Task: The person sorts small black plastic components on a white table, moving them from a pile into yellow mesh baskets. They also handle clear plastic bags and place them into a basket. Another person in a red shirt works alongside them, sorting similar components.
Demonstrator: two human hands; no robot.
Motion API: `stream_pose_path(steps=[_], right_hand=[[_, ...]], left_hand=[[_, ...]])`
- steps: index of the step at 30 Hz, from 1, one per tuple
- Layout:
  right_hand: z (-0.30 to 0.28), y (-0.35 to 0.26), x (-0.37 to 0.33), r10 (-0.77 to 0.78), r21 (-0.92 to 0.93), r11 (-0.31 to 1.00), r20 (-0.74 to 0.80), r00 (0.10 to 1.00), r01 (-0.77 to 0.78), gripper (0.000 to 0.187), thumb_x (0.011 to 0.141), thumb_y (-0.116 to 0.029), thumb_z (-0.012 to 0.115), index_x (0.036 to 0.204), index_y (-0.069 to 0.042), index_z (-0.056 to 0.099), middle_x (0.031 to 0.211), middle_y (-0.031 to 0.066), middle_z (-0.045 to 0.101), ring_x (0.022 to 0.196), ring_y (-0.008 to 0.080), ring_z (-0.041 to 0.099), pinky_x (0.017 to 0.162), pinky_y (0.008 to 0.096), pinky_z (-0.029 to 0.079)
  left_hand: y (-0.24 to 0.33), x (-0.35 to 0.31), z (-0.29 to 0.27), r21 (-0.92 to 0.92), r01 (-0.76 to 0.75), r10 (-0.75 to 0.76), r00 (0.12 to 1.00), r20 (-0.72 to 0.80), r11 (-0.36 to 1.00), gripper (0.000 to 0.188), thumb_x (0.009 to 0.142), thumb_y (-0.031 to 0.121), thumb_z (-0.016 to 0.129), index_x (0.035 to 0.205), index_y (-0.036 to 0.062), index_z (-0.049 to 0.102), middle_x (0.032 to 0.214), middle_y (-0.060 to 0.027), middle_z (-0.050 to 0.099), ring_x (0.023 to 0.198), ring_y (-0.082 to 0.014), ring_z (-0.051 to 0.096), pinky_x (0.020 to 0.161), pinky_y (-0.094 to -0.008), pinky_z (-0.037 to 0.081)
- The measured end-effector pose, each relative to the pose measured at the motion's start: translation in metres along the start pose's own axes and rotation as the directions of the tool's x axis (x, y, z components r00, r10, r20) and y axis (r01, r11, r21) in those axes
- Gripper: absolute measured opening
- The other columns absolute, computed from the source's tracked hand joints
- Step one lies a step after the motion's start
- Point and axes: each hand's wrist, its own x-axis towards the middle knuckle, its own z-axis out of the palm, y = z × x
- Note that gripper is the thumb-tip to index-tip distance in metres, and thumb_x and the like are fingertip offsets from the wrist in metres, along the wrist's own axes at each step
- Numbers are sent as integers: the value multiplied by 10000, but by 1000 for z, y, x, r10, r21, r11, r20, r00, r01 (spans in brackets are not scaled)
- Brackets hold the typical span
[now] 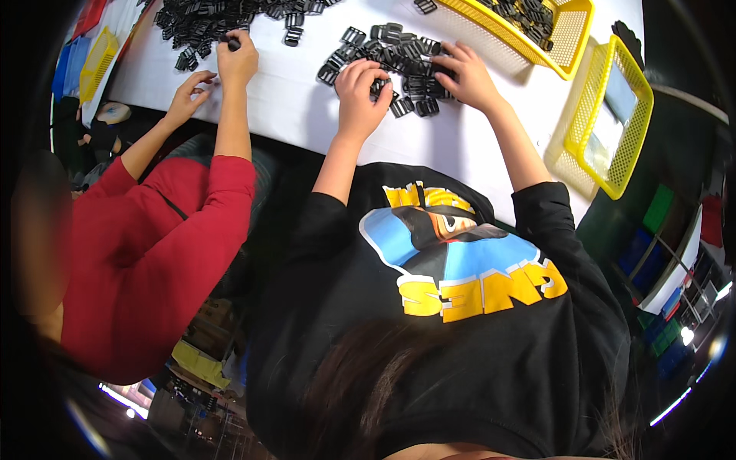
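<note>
A loose heap of small black plastic strap buckles (418, 65) lies on the white tabletop in front of me. At its near left side my left hand (362, 98) is closed, with a black buckle (379, 87) between thumb and fingers. My right hand (471, 80) reaches over the heap's right side. Its fingers bend around another dark buckle (444, 69), partly hidden by the hand. Several buckles lie loose just below and between both hands, some overlapping.
A yellow basket (571, 65) holding more black pieces stands at the far right. Nearer, another yellow basket (648, 115) contains a bluish flat item. On the left, a co-worker in a red sleeve (230, 180) handles pieces beside a larger black heap (195, 27).
</note>
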Motion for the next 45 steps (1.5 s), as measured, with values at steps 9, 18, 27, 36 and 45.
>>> stream_pose_path(steps=[9, 18, 27, 36, 45], right_hand=[[-30, 3, -90, 308, 315, 926, -313, 898, -208, 277, 678, -81, 543, 953, -93, 573, 953, 93, 523, 909, 258, 495, 779, 332, 409], [-6, -13, -113, 475, 146, 880, -306, 825, -452, 407, 632, -195, 679, 1019, -156, 559, 922, 76, 497, 795, 245, 528, 672, 337, 444], [12, -36, -122, 589, 301, 807, -333, 737, -508, 169, 644, -119, 633, 794, -106, 558, 796, 49, 519, 674, 233, 552, 580, 331, 446], [0, -52, -141, 246, 250, 938, 6, 969, -240, 111, 687, -127, 581, 788, -101, 542, 745, 63, 510, 671, 246, 550, 582, 341, 450], [-9, -13, -107, 492, 95, 870, -215, 843, -484, 230, 689, -219, 627, 897, -124, 596, 908, 56, 513, 765, 229, 532, 643, 318, 447]], left_hand=[[3, -71, -1, 160, 192, -221, 958, 185, 968, 167, 662, 109, 596, 828, 114, 574, 681, -11, 492, 728, -193, 470, 697, -338, 325], [13, -42, 16, 311, -139, 25, 938, 345, 940, 274, 630, 284, 663, 851, 135, 598, 789, -13, 483, 788, -197, 439, 687, -327, 309], [4, -33, 3, -69, 210, -145, 844, 517, 975, 145, 722, 165, 596, 793, 39, 590, 756, -57, 525, 689, -223, 500, 628, -305, 405], [18, -45, 5, 11, 129, -120, 881, 458, 992, 198, 735, 121, 557, 927, 75, 550, 868, -79, 521, 772, -247, 546, 666, -327, 443], [21, -39, 23, 104, -70, 18, 901, 433, 992, 384, 647, 247, 659, 997, 119, 570, 853, -38, 491, 794, -221, 517, 647, -329, 441]])
